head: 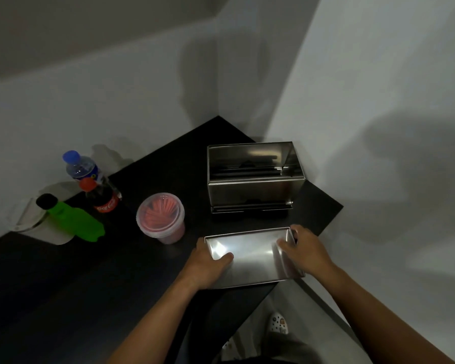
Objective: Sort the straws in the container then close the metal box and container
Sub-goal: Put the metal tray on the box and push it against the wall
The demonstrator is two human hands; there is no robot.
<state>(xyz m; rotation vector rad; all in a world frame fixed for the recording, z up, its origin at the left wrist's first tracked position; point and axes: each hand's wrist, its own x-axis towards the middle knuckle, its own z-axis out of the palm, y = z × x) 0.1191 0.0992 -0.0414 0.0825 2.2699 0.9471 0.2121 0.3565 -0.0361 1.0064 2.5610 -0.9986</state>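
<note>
Head view: I'm seeing my left hand and right hand gripping opposite ends of the shiny rectangular metal lid, lying just in front of the open steel box; the red-straw tub is sitting left of that box.

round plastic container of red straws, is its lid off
No, a clear lid covers the round plastic container and the red straws show through it.

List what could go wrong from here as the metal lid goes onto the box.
1. The metal lid, gripped by the left hand and right hand, lies at the edge of the black table; a slip could drop it to the floor.
2. Swinging it toward the open metal box could knock the straw container standing nearby.
</note>
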